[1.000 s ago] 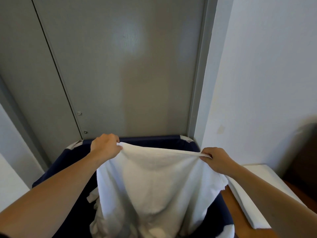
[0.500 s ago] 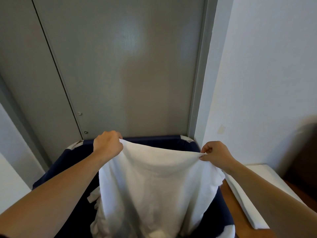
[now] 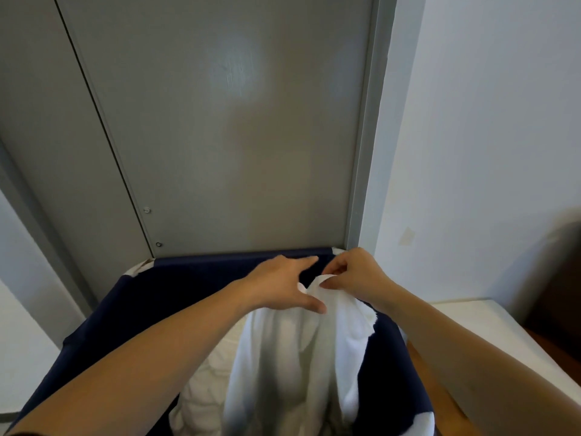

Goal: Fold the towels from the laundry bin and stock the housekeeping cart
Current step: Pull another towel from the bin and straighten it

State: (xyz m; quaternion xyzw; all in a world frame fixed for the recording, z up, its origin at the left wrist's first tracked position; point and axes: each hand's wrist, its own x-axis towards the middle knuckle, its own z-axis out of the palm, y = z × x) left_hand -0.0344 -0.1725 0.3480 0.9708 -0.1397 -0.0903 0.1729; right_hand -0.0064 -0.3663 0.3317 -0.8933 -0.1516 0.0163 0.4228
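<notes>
Right hand [image 3: 352, 275] fingers pinched the gathered top of a white towel [image 3: 298, 357] hanging into the navy laundry bin [image 3: 110, 313]. Left hand [image 3: 283, 286] fingers lay straight, touching it. Folding barely begun; more towels [image 3: 204, 388] waited below.

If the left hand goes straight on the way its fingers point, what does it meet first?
Probably the right hand, which pinches the towel corners close ahead of the left hand. The bin's far rim lies behind; depth is unclear.
</notes>
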